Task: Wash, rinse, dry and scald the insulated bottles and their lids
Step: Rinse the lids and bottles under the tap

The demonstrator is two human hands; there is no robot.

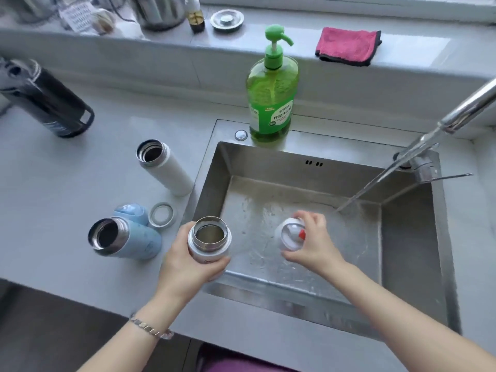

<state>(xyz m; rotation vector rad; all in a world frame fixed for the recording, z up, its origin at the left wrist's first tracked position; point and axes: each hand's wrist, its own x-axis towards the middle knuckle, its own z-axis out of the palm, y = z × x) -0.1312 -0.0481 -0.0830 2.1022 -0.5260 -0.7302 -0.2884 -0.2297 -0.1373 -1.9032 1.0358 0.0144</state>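
grey counter [67,183] | steel sink [408,237] wet | tap [456,114] running

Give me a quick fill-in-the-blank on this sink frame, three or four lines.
1. The left hand holds an open white bottle over the ____ edge of the sink.
2. The right hand holds a ____ with a red part.
3. The soap bottle behind the sink is ____.
4. The folded cloth on the ledge is ____.

Missing words: left; lid; green; pink
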